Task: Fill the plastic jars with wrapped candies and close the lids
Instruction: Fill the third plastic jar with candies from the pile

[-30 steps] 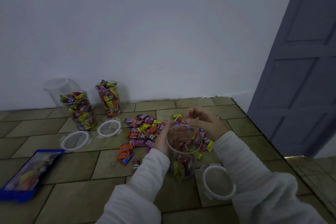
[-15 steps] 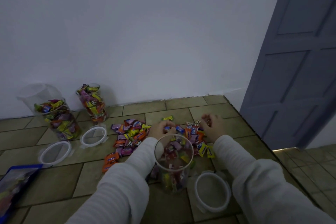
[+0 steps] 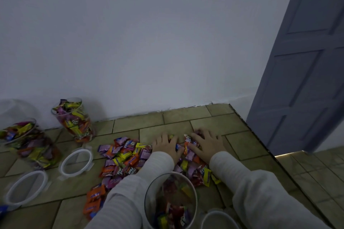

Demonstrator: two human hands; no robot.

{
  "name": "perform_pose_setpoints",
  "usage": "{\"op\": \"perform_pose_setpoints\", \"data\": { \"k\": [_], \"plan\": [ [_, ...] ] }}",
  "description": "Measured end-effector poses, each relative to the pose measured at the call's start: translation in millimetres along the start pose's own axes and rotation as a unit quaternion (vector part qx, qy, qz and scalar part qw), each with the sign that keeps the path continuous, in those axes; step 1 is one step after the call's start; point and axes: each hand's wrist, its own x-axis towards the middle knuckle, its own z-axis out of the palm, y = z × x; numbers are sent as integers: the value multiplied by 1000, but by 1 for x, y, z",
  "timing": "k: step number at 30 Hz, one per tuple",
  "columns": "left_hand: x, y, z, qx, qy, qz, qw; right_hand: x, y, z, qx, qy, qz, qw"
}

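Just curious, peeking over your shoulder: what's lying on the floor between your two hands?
In the head view, wrapped candies from the colourful pile fill the gap between the left hand and right hand, orange, purple and blue wrappers bunched together on the tan tiled floor.

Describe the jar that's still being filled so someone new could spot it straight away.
Start at the pile of wrapped candies on the tiled floor, then come toward the camera between the two sleeves. The clear jar there is only partly full, unlike the two heaped jars by the wall.
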Motion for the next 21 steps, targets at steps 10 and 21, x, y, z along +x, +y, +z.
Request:
{"op": "perform_pose_setpoints", "data": {
  "k": [10, 21],
  "plan": [
    [10, -1, -3, -54, -18, 24, 998, 23, -14, -10, 75, -2, -50, 996],
    [-3, -12, -29, -236, 74, 1, 969, 11, -20, -35, 332, 12, 47, 942]
  ]
}}
